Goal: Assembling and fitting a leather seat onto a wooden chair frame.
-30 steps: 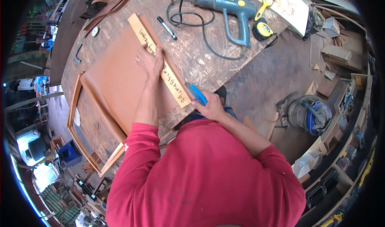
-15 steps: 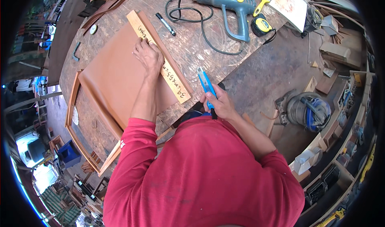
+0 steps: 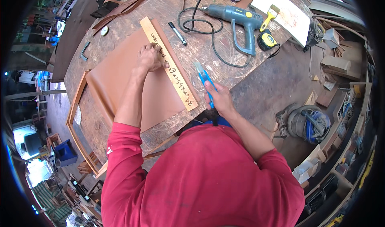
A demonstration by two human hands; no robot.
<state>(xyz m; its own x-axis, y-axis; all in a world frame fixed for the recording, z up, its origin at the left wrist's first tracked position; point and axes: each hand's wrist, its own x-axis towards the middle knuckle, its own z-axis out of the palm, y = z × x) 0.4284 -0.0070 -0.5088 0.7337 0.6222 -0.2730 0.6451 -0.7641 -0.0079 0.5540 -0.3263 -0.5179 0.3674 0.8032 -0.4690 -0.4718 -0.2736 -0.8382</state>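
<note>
The right hand [image 3: 219, 100] holds a blue cutter [image 3: 203, 77], which it partly hides, while the left hand [image 3: 150, 60], whose grip I cannot tell, covers part of the wooden strip [image 3: 179, 85] lying on the brown sheet [image 3: 120, 64] upon the table [image 3: 189, 57].

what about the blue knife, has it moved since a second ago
Yes. Judged against the marker lying on the table, the blue knife in the right hand has moved up the picture, its blade now nearer the marker.

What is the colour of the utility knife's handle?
The utility knife handle is blue; it shows best in the head view.
</note>
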